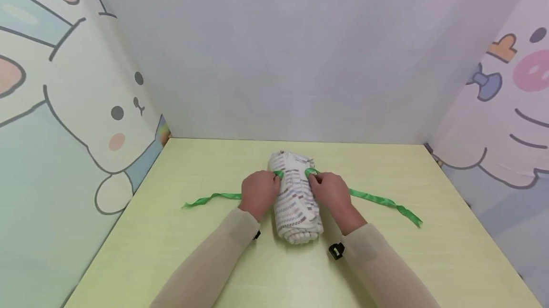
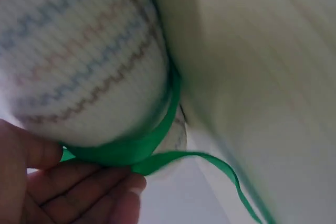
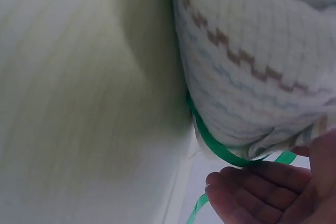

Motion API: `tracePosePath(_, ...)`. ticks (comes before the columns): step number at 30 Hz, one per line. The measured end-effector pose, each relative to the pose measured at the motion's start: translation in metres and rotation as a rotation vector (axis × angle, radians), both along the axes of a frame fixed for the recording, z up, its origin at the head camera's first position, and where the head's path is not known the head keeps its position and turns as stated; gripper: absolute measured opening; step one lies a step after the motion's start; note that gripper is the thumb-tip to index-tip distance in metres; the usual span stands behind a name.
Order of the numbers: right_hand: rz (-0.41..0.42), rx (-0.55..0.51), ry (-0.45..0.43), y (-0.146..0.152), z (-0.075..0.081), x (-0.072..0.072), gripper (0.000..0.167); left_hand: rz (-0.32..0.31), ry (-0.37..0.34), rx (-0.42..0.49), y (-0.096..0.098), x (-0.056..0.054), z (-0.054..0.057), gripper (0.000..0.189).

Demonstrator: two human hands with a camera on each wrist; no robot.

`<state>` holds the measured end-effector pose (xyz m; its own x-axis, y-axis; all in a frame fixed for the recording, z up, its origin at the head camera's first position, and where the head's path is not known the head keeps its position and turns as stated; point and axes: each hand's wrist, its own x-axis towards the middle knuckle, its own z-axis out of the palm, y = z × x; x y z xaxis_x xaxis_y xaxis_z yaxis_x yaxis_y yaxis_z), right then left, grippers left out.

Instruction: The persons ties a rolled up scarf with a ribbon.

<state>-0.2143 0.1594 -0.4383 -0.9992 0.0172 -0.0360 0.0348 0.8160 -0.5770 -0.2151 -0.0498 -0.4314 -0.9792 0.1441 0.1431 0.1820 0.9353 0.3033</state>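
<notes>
A rolled towel [image 1: 296,203], white with blue, brown and pinkish stripes, lies lengthwise on the table. Green ribbon [image 2: 123,150] runs up both of its sides near the far end. On the left side my left hand [image 1: 260,193] pinches the ribbon between thumb and fingers, close against the roll. My right hand [image 1: 332,193] pinches the other part of the ribbon [image 3: 223,153] at the right side. Between the hands the striped top of the towel shows. The ribbon's stretch beneath the roll is hidden.
Loose ribbon tails lie on the pale yellow table [image 1: 171,260], the left tail [image 1: 210,198] shorter in view than the right tail [image 1: 386,201]. A plain pale backdrop [image 1: 291,60] closes off the back, and cartoon-printed panels stand at both sides.
</notes>
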Motion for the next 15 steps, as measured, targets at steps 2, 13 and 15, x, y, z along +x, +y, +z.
tracePosePath(2, 0.022, -0.014, -0.01, -0.002, -0.002, 0.0, 0.046, -0.008, -0.041, 0.084, 0.002, 0.002, 0.001, 0.038)
tracePosePath(13, 0.039, -0.128, -0.01, -0.011, -0.007, 0.001, 0.055, 0.036, -0.037, 0.387, 0.005, 0.0, -0.009, 0.036)
tracePosePath(15, 0.02, -0.164, 0.007, -0.011, -0.007, 0.001, 0.045, 0.047, 0.007, 0.499, 0.004, 0.0, -0.012, 0.038)
